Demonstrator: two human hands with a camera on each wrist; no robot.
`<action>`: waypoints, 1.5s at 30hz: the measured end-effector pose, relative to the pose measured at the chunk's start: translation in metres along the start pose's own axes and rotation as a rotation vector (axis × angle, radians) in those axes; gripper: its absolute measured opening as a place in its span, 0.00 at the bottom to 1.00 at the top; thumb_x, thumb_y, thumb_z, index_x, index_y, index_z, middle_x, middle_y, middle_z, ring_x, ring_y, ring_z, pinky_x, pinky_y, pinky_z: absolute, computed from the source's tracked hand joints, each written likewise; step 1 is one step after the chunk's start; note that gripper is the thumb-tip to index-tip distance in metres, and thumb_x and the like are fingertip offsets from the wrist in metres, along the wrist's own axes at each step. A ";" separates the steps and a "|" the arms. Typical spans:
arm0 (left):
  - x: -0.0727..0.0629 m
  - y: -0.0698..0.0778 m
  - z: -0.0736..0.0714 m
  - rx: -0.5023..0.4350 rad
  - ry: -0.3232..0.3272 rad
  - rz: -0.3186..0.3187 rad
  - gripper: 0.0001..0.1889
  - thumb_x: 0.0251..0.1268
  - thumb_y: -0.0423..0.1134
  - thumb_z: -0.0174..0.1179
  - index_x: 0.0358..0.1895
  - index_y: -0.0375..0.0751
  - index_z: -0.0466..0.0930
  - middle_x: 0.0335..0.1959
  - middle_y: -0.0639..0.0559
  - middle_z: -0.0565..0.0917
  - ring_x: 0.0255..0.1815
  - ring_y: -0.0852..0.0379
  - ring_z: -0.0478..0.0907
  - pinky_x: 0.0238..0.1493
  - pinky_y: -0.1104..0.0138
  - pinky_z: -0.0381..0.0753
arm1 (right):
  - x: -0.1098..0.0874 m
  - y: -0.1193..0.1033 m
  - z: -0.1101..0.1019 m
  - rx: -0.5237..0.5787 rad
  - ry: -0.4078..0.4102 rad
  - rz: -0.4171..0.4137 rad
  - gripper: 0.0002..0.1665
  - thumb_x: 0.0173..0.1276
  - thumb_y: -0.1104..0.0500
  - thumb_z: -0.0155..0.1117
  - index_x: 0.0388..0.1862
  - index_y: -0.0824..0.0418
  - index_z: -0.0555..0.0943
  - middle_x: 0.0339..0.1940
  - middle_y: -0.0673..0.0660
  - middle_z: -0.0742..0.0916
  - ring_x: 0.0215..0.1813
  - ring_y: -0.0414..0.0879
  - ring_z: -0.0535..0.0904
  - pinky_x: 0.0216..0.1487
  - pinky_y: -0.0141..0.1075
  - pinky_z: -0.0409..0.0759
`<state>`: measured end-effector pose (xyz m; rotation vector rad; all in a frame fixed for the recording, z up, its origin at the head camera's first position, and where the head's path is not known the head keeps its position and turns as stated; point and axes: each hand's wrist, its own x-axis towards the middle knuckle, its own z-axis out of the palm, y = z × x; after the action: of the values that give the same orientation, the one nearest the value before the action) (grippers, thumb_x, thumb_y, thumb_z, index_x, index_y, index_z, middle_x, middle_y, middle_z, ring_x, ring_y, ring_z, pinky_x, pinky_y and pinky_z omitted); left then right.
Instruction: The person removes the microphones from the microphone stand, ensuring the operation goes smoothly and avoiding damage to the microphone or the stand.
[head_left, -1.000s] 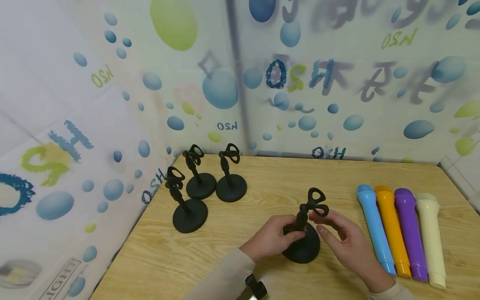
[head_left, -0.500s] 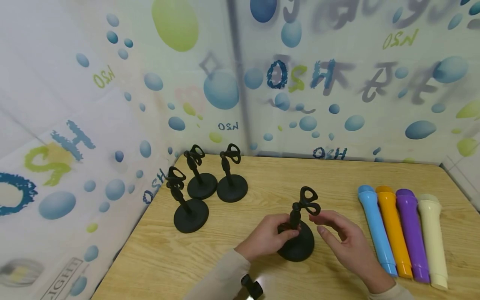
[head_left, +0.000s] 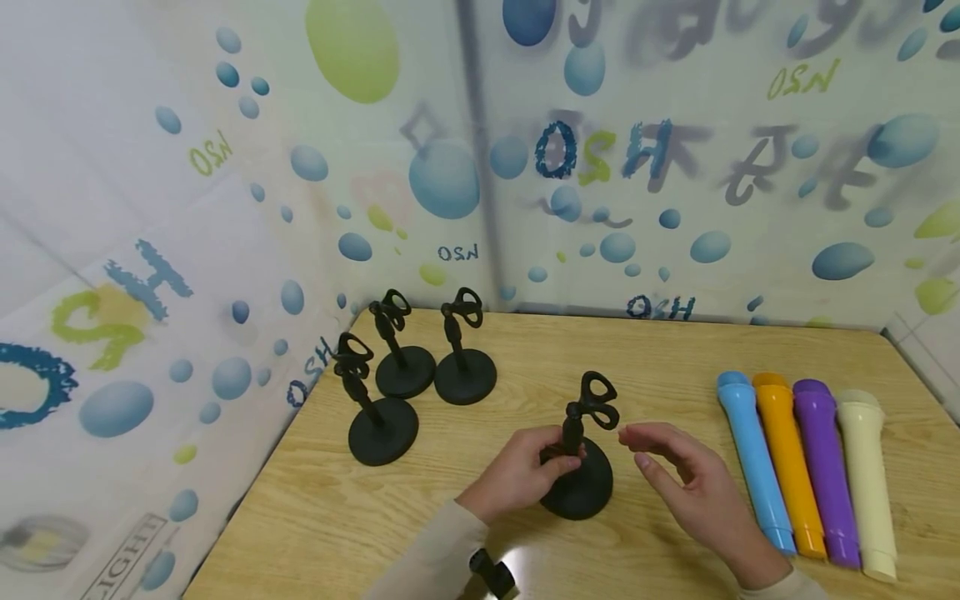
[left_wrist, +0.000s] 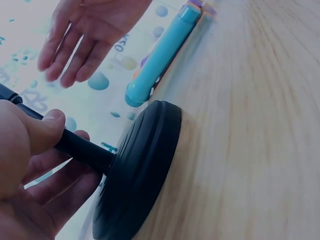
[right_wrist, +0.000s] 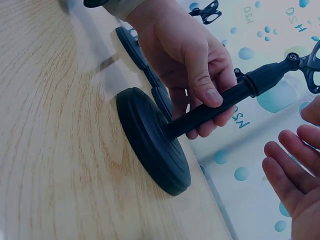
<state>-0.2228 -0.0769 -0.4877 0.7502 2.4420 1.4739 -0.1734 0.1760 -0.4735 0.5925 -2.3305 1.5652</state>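
Observation:
A black microphone stand (head_left: 577, 483) with a round base and a looped clip on top is in the middle front of the table. My left hand (head_left: 517, 471) grips its post, thumb on the near side and fingers behind, as the right wrist view shows on the post (right_wrist: 210, 112). Just right of the clip, my right hand (head_left: 693, 483) is held with relaxed, parted fingers and nothing in it. In the left wrist view the base (left_wrist: 145, 170) is close over the wood, and the right hand (left_wrist: 95, 35) appears beyond the post.
Three like stands cluster at the back left: one nearer (head_left: 382, 433), one behind it (head_left: 405, 372) and one to its right (head_left: 465, 377). On the right lie blue (head_left: 756, 467), orange (head_left: 791, 467), purple (head_left: 827, 475) and cream (head_left: 866, 483) toy microphones side by side. A patterned wall (head_left: 525, 275) borders the table.
My left hand has moved the gripped stand a little to the left, widening the gap between its clip and my right hand. The right hand has stayed nearly in place.

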 end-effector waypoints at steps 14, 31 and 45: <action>-0.009 -0.006 -0.014 0.002 0.060 -0.029 0.07 0.77 0.32 0.66 0.52 0.39 0.89 0.49 0.49 0.93 0.58 0.53 0.89 0.65 0.64 0.84 | 0.000 -0.002 0.001 -0.015 -0.010 0.026 0.20 0.79 0.72 0.62 0.65 0.59 0.84 0.57 0.57 0.91 0.57 0.31 0.85 0.58 0.22 0.83; -0.022 -0.017 -0.033 0.001 0.124 -0.027 0.06 0.76 0.29 0.65 0.50 0.40 0.89 0.49 0.47 0.93 0.52 0.53 0.90 0.58 0.67 0.86 | 0.000 -0.002 0.002 -0.028 -0.026 0.053 0.19 0.81 0.70 0.62 0.64 0.56 0.84 0.58 0.56 0.91 0.56 0.31 0.85 0.58 0.22 0.83; -0.035 -0.029 -0.056 0.036 0.201 -0.036 0.07 0.77 0.31 0.65 0.51 0.40 0.89 0.51 0.48 0.93 0.56 0.49 0.90 0.59 0.64 0.86 | 0.001 0.000 0.002 0.006 -0.027 0.010 0.19 0.81 0.72 0.60 0.64 0.59 0.84 0.57 0.56 0.91 0.57 0.32 0.85 0.58 0.22 0.83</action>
<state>-0.2252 -0.1496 -0.4891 0.5872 2.6193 1.5662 -0.1741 0.1739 -0.4740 0.6084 -2.3523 1.5786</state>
